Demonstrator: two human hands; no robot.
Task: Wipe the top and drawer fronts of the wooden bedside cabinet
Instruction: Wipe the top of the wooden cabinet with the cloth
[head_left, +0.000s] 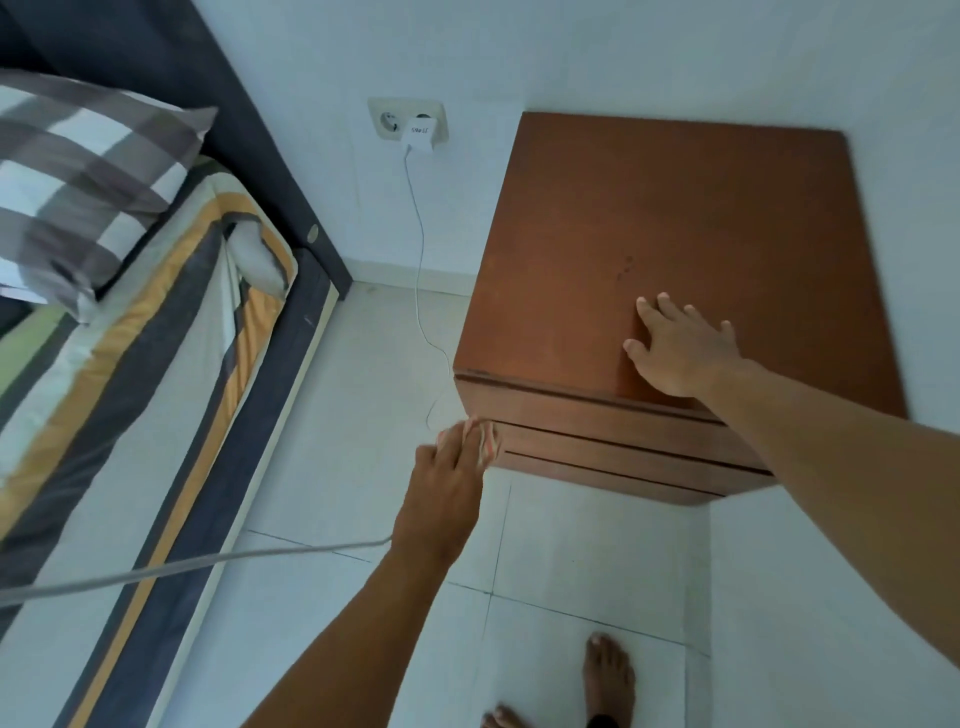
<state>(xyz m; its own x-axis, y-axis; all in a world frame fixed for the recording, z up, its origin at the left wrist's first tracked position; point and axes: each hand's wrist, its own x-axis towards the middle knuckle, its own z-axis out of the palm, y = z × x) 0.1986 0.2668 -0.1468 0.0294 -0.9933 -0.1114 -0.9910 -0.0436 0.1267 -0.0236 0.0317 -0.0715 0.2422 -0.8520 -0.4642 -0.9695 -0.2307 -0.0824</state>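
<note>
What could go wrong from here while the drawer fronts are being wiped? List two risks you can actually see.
1. The left hand holds the cloth at the left end of the drawer fronts, close to the white cable hanging from the charger. A sweep past the corner could snag it.
2. The right hand rests flat near the front edge of the cabinet top. Leaning hard there might make it shift.
</note>
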